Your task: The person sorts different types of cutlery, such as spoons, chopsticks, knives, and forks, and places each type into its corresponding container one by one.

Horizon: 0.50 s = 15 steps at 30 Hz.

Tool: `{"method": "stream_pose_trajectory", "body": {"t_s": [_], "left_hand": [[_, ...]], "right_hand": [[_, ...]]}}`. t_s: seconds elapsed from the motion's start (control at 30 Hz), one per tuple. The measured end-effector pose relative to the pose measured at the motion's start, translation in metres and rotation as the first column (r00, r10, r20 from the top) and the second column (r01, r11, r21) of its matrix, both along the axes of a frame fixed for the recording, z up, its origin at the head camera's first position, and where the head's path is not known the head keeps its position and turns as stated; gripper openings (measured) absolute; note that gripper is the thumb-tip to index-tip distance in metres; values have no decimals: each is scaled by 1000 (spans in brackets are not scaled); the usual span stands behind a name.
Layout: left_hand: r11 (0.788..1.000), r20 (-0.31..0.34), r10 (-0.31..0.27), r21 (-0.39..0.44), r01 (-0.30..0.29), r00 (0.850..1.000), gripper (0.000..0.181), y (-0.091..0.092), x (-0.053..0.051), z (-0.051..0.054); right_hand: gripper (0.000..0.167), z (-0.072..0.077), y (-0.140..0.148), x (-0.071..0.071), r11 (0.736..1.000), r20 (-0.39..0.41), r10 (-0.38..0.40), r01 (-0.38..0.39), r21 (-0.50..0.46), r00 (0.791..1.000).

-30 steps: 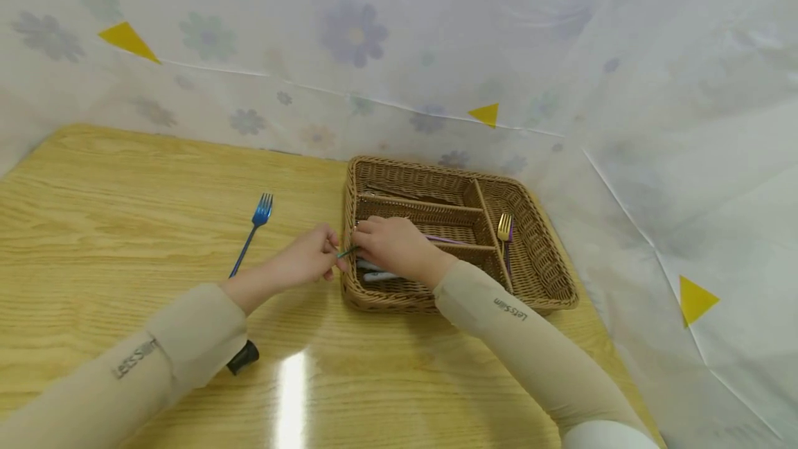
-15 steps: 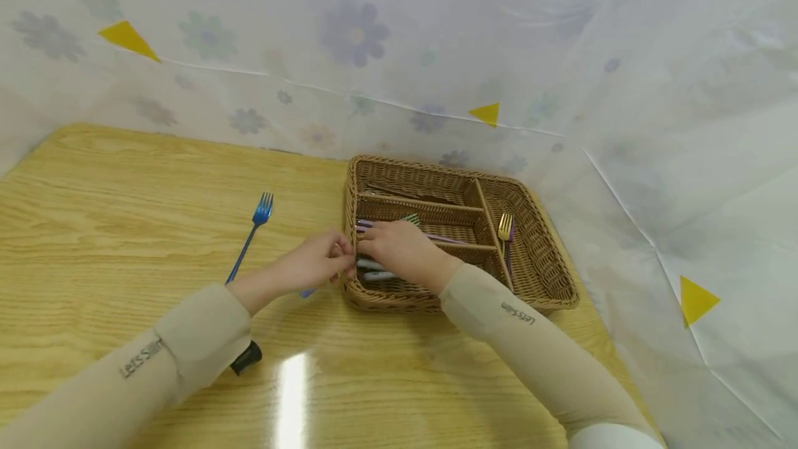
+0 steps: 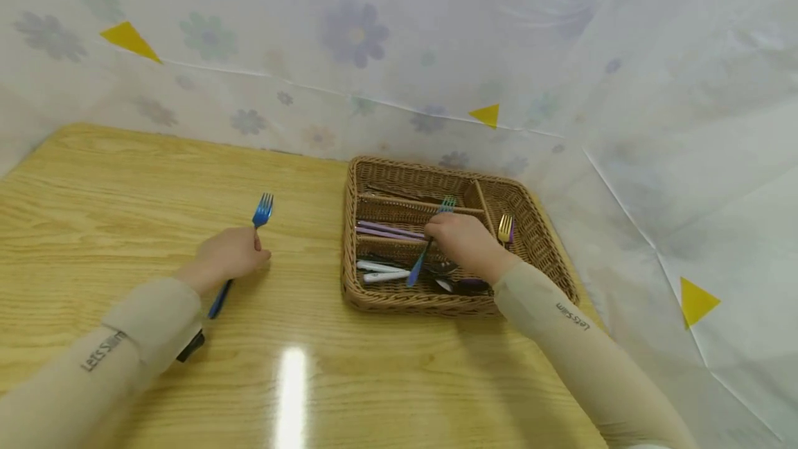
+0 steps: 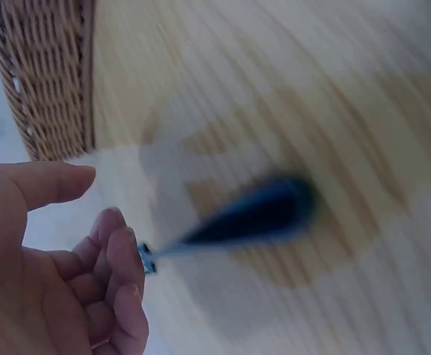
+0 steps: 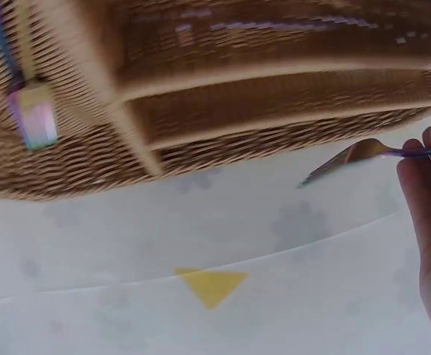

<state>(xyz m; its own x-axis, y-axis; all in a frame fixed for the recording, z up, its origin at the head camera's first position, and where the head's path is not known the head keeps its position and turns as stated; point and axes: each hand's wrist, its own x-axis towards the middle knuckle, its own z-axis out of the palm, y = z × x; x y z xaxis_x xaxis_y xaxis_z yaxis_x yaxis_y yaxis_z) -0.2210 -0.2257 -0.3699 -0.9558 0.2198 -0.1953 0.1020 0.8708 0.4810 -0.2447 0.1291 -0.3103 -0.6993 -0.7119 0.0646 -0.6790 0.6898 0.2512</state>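
Above the divided wicker basket (image 3: 406, 305), my right hand (image 3: 464, 240) pinches a blue-green iridescent fork (image 3: 416, 270) by its handle, tines pointing away from me. The right wrist view shows that fork (image 5: 361, 152) at the right edge, between thumb and fingers. On the table left of the basket lies a blue fork (image 3: 263, 209). My left hand (image 3: 227, 255) is over its handle, covering the middle. In the left wrist view, the hand's thumb (image 4: 56, 185) stands apart from its loosely bent fingers, with the blurred blue handle (image 4: 256, 216) beyond them.
A gold fork (image 3: 505, 229) beside a purple one lies in the right compartment. Purple handles (image 3: 389, 230) fill part of the middle compartment; white handles (image 3: 383, 274) and spoons are in the front one. A patterned cloth wall (image 3: 349, 89) rises behind the table.
My right hand has moved right and lifted with the fork, now over the basket's middle. My left hand has left the basket's left rim and moved left to the blue fork.
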Motion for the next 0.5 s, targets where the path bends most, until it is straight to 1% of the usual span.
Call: {"method": "stream_pose_trajectory", "body": {"t_s": [0.07,0.13,0.2,0.27,0.33,0.5], "left_hand": [[999,5,38,-21,-38,999,25,-9,-2,-4],[997,12,64,-31,-64,998,28,-15,-3,-6],[996,30,81,-40,-80,996,27,-17,-3,-5],[995,41,86,-43,-85,995,26,-19,-4,-6],[996,39,85,-41,-83,996,27,-20,-5,-7],[998,-2,63,-26,-63,998,31,-21,-5,-10]], "right_hand": [[14,1,14,-3,1000,-25,-4,4,-23,1000],[15,1,29,-8,999,-73,16,-19,-40,997],[15,0,42,-12,998,-120,28,-34,-46,992],[16,-2,55,-13,998,-145,22,-30,-50,989],[18,-5,67,-14,998,-137,-9,0,-63,991],[15,-13,93,-16,991,-69,-110,105,-81,991]]}}
